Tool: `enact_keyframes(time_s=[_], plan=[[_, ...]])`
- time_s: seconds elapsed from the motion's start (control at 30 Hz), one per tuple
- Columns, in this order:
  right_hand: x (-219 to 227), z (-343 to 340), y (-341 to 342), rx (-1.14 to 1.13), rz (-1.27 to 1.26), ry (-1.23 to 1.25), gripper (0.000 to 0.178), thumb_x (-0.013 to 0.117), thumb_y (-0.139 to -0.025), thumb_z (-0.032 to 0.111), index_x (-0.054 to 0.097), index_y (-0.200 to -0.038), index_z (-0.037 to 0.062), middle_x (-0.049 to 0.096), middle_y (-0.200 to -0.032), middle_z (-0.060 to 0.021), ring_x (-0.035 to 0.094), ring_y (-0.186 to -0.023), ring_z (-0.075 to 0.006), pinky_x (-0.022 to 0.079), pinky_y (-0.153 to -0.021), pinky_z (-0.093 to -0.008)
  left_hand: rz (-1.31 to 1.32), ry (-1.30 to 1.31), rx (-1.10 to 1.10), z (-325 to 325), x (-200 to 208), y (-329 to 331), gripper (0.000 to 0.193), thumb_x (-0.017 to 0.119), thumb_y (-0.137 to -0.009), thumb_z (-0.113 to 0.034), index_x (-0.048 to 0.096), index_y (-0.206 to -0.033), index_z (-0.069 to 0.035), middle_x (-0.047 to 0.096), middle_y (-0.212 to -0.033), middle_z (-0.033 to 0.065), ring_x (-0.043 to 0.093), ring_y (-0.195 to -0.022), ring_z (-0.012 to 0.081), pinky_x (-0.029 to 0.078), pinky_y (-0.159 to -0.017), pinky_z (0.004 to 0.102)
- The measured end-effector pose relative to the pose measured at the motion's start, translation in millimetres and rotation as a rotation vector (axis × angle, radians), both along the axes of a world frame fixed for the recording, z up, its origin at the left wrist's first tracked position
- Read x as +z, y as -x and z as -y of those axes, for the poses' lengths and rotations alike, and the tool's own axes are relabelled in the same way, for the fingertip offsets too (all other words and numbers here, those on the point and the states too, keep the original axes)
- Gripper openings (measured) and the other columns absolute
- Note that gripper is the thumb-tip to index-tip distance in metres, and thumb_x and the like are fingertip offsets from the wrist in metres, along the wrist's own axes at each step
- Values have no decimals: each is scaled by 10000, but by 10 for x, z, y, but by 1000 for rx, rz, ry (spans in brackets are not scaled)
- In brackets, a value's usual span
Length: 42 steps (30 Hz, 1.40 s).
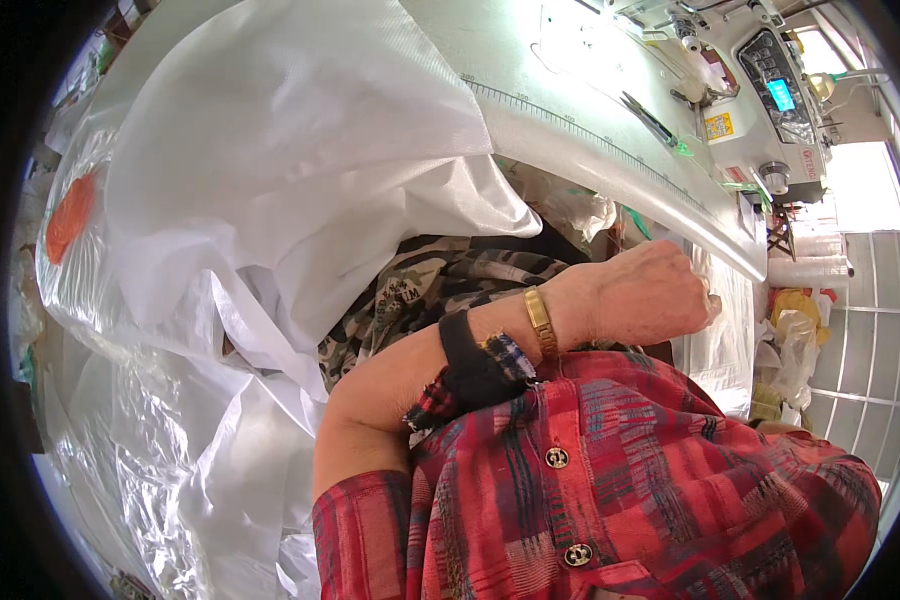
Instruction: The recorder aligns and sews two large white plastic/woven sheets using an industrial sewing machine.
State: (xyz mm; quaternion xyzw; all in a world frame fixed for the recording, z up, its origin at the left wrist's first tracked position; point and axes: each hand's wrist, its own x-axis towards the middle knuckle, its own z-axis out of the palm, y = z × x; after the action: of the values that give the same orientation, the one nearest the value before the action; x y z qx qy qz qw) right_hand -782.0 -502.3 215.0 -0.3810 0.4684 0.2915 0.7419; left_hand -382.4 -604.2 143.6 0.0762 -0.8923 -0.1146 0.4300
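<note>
My left forearm crosses in front of my body, and my left hand [640, 295] is at the right, its fingers curled closed. A gold-coloured watch [541, 320] is on that wrist, with a black strap [460, 350] further up the forearm. What the fingers hold, if anything, is hidden. Beyond the hand hangs clear plastic film [725, 350]; whether they touch I cannot tell. A big white woven plastic sheet [300, 150] drapes over the table edge and onto my camouflage-clad lap [410, 290]. My right hand is out of the picture.
A sewing machine [770, 90] with a lit display stands at the upper right. Dark thread snips [650, 118] lie on the pale table [570, 130], which has a ruler along its edge. Crumpled clear plastic [160, 450] fills the left. Bags [795, 345] are piled at the right.
</note>
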Motion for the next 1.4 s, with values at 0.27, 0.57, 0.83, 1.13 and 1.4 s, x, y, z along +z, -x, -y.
enact_keyframes(time_s=[0.27,0.57,0.83,1.13,1.4], plan=[[115,-390,148,-139,-3,-55,410,606,-924,167,553,-1282,-27,588,-1280,-107,554,-1108,-195,433,-963,-321,53,-136,55,77,-124,-84,188,562,-893,-231,577,-801,-68,622,-743,95,657,-739,286,498,-599,416],[577,838,-1611,-327,137,-187,295,655,-855,181,655,-756,-97,641,-654,-180,615,-516,-197,481,-488,-308,-152,-211,209,92,14,-489,189,609,-890,-241,584,-838,-61,618,-747,78,632,-708,290,478,-580,398],[87,1446,-3088,3,1217,-163,304,537,-902,134,657,-807,-129,668,-695,-237,671,-541,-298,556,-519,-390,-463,-504,686,-483,-83,-1475,24,639,-836,-8,662,-836,-17,598,-659,96,553,-538,211,426,-519,309],[-182,1470,-4129,36,1144,111,249,505,-959,133,625,-1005,-81,684,-754,-185,682,-643,-252,566,-613,-326,-878,-783,1390,-1490,-347,-2409,137,607,-933,-121,650,-917,9,592,-617,8,524,-543,53,410,-501,200],[282,2327,-5355,-103,1266,736,274,496,-984,224,655,-1009,3,695,-957,-110,679,-846,-200,527,-792,-322,-653,-504,1935,-1622,-1119,-3803,175,619,-895,-174,654,-939,-9,682,-825,120,659,-748,240,516,-691,339]])
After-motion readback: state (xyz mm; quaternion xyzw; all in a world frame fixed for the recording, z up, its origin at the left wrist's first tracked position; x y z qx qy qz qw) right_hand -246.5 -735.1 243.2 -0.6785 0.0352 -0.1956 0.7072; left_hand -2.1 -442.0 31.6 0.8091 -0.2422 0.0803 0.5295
